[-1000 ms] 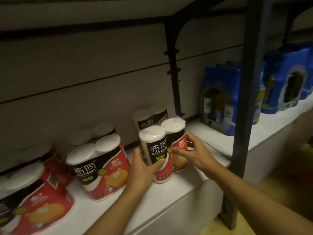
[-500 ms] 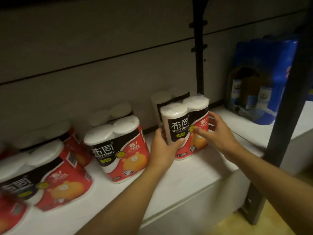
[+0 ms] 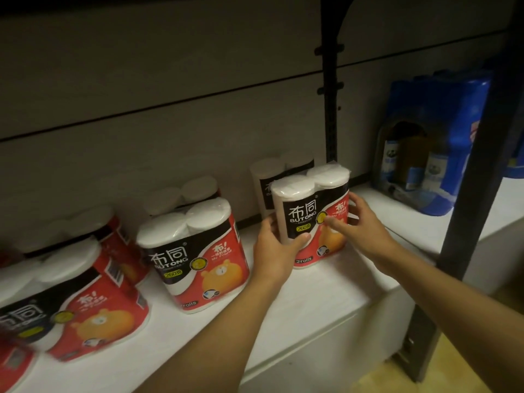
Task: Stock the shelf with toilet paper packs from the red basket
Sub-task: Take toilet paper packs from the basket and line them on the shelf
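Holding one pack (image 3: pixel 310 219) between them, both hands are at the right end of the row on the shelf (image 3: pixel 326 304). The left hand (image 3: pixel 276 246) grips the pack's left side, thumb across the front near the bottom and the fingers hidden behind. The right hand (image 3: pixel 361 225) lies on the right side with fingers spread, the forefinger touching the front label. So the hands are neither wide nor closed to a fist; they clasp the pack from two sides.

The pack stands upright and its base seems to rest on the shelf, just in front of another pack (image 3: pixel 276 177) that stands at the back wall. The step in hand is probably the final setting of this pack: making it straight and in line with the front row. The next move then calls for letting go gently, so the tall narrow pack does not tip, and reaching back to the red basket, which is not in view.

To the left, a second front pack (image 3: pixel 195 255) stands apart from the held one, and a third (image 3: pixel 73 310) is further left, each with a pack behind. To the right, past a dark post (image 3: pixel 476 165), is a blue package (image 3: pixel 433 143).
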